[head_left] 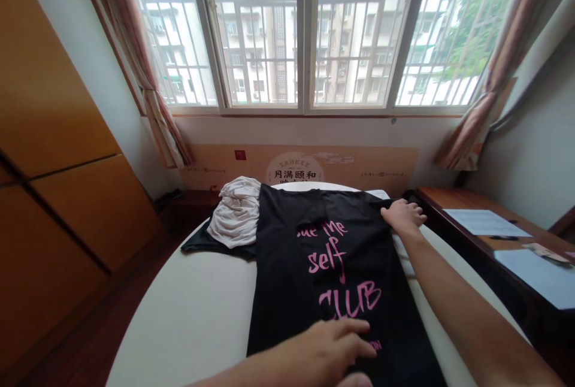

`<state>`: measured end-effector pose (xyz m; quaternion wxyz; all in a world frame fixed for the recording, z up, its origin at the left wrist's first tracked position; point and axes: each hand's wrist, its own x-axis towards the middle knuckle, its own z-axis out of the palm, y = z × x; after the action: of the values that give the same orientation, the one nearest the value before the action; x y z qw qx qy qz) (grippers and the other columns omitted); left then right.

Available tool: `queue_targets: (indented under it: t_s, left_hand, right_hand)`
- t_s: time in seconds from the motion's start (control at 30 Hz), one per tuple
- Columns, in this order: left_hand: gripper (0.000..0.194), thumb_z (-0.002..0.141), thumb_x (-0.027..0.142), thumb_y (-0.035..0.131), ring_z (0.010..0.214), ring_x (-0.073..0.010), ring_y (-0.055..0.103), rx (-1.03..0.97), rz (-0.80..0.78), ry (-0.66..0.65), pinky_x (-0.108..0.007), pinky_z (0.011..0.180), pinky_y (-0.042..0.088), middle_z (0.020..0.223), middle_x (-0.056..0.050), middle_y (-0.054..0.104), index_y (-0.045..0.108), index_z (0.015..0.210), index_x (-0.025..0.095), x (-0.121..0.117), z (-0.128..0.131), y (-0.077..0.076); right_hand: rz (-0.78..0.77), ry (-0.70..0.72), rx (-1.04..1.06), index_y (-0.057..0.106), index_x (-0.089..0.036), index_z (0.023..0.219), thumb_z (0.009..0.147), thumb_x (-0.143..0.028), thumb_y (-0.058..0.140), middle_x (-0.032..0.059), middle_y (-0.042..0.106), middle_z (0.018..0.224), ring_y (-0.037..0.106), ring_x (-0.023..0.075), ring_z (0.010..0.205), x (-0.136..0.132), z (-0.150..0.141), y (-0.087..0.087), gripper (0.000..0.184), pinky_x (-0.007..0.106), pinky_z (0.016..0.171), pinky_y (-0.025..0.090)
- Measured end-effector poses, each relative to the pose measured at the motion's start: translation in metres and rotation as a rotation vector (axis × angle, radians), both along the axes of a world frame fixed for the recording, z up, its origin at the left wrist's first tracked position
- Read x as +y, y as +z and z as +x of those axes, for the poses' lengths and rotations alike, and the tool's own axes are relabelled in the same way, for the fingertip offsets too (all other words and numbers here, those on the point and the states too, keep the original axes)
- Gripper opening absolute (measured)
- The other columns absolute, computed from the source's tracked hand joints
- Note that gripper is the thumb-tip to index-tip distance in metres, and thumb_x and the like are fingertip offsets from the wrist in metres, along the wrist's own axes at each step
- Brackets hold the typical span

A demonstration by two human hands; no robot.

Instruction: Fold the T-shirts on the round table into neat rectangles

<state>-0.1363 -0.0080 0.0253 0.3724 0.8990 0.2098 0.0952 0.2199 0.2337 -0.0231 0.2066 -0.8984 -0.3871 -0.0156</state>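
A black T-shirt with pink lettering lies spread over the round table, its left side folded inward. My left hand is over the lower part of the shirt, fingers apart and holding nothing; whether it touches the cloth I cannot tell. Reaching farther out, my right hand rests at the shirt's upper right corner, its fingers spread past the cloth's edge. Left of the shirt sits a crumpled white garment on top of a dark folded cloth.
The pale round tabletop carries the clothes. A wooden desk with paper sheets stands on the right. Wooden cabinets are on the left. Ahead, a printed cardboard panel leans below the barred window.
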Motion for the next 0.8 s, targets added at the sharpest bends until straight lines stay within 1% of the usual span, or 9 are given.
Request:
queue_targets:
  t_s: [0.07,0.13,0.2,0.3,0.37,0.43,0.5,0.6,0.8]
  left_hand:
    - [0.046,0.109,0.050,0.038,0.142,-0.0281,0.053,-0.023,-0.015,0.082,-0.042,0.119,0.043,0.156,-0.013,0.053,0.060,0.139,0.024,0.012,0.003,0.014]
    - [0.041,0.110,0.045,0.035,0.140,-0.0246,0.054,-0.059,-0.024,0.137,-0.040,0.118,0.043,0.152,-0.013,0.055,0.062,0.132,0.022,0.020,0.005,0.018]
    - [0.040,0.111,0.043,0.034,0.137,-0.0234,0.055,-0.101,-0.033,0.176,-0.038,0.117,0.044,0.146,-0.013,0.058,0.063,0.125,0.021,0.025,0.006,0.011]
    - [0.037,0.111,0.041,0.035,0.134,-0.0233,0.057,-0.125,-0.039,0.189,-0.038,0.116,0.044,0.142,-0.013,0.059,0.065,0.118,0.021,0.030,0.004,-0.004]
    - [0.035,0.110,0.040,0.037,0.133,-0.0238,0.057,-0.120,-0.047,0.172,-0.038,0.116,0.043,0.142,-0.012,0.058,0.065,0.117,0.021,0.030,0.003,-0.009]
    - [0.036,0.110,0.041,0.036,0.135,-0.0247,0.056,-0.131,-0.064,0.173,-0.038,0.116,0.043,0.142,-0.013,0.057,0.065,0.115,0.020,0.030,0.001,-0.010]
    - [0.038,0.111,0.042,0.034,0.135,-0.0250,0.055,-0.160,-0.081,0.205,-0.038,0.116,0.042,0.140,-0.013,0.059,0.066,0.110,0.020,0.031,-0.001,-0.007]
    - [0.034,0.109,0.040,0.038,0.126,-0.0240,0.059,-0.229,-0.091,0.292,-0.037,0.114,0.043,0.132,-0.012,0.063,0.065,0.107,0.019,0.035,-0.003,-0.005]
    - [0.028,0.105,0.037,0.045,0.106,-0.0225,0.062,-0.332,-0.089,0.479,-0.035,0.101,0.048,0.113,-0.008,0.067,0.065,0.104,0.018,0.049,-0.007,-0.012]
  right_hand:
    - [-0.012,-0.032,0.036,0.060,0.002,0.139,0.081,-0.043,0.072,0.0382,0.054,0.141,0.051,0.0487,0.133,0.002,0.009,-0.003,0.074,0.058,0.104,0.043]
    - [-0.025,-0.047,0.072,0.069,-0.001,0.129,0.078,-0.037,0.073,0.0370,0.056,0.140,0.052,0.0498,0.132,0.002,0.017,-0.004,0.062,0.058,0.102,0.044]
    - [-0.022,-0.051,0.098,0.073,-0.003,0.122,0.077,-0.032,0.072,0.0364,0.056,0.141,0.052,0.0509,0.132,-0.001,0.024,-0.004,0.053,0.058,0.102,0.045]
    - [0.023,-0.040,0.116,0.072,-0.003,0.124,0.079,-0.031,0.067,0.0360,0.057,0.141,0.051,0.0520,0.133,-0.005,0.030,-0.001,0.054,0.060,0.102,0.045]
    - [0.073,-0.005,0.131,0.071,-0.003,0.125,0.084,-0.034,0.060,0.0346,0.063,0.133,0.057,0.0499,0.127,-0.005,0.030,0.007,0.052,0.058,0.099,0.047]
    - [0.129,0.063,0.146,0.072,-0.005,0.121,0.089,-0.034,0.053,0.0317,0.070,0.119,0.066,0.0443,0.115,-0.003,0.024,0.019,0.047,0.052,0.093,0.051]
    - [0.186,0.147,0.140,0.074,-0.006,0.115,0.092,-0.031,0.049,0.0291,0.073,0.110,0.070,0.0394,0.106,0.000,0.013,0.035,0.042,0.046,0.088,0.053]
    - [0.271,0.272,0.092,0.070,-0.006,0.117,0.095,-0.029,0.046,0.0279,0.073,0.112,0.069,0.0375,0.107,0.006,-0.017,0.060,0.040,0.043,0.089,0.052]
    - [0.351,0.653,0.002,0.066,-0.017,0.108,0.097,-0.035,0.056,0.0151,0.074,0.113,0.067,0.0279,0.106,0.032,-0.114,0.105,0.023,0.033,0.091,0.048]
